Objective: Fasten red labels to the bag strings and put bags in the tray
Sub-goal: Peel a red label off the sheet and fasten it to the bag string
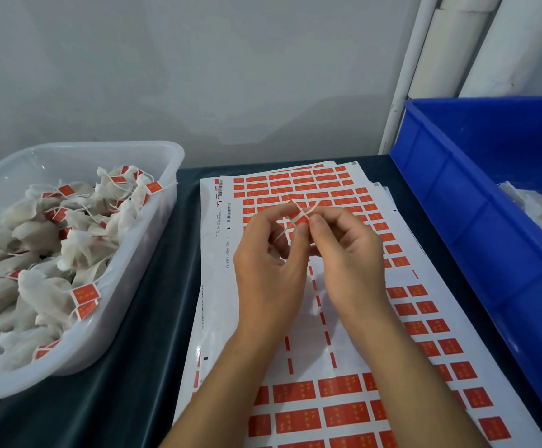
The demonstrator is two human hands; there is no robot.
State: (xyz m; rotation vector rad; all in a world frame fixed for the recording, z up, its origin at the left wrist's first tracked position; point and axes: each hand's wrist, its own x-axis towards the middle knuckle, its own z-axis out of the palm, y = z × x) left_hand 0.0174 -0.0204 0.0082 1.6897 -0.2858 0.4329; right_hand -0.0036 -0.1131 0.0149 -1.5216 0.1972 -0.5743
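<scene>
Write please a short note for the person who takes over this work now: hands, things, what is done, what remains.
Left hand and right hand both pinch a white string above the label sheets; a red label seems to be at the fingertips.
Clear tray, left: many labelled bags already inside.
Blue bin, right: white material, probably unlabelled bags.
Left: finish this label, put the bag in the tray, continue.

Thin white bag string (302,217) crossed above red label sheets (344,396) on the table — clear tray (166,202) at left heaped with labelled white bags (40,263).
</scene>
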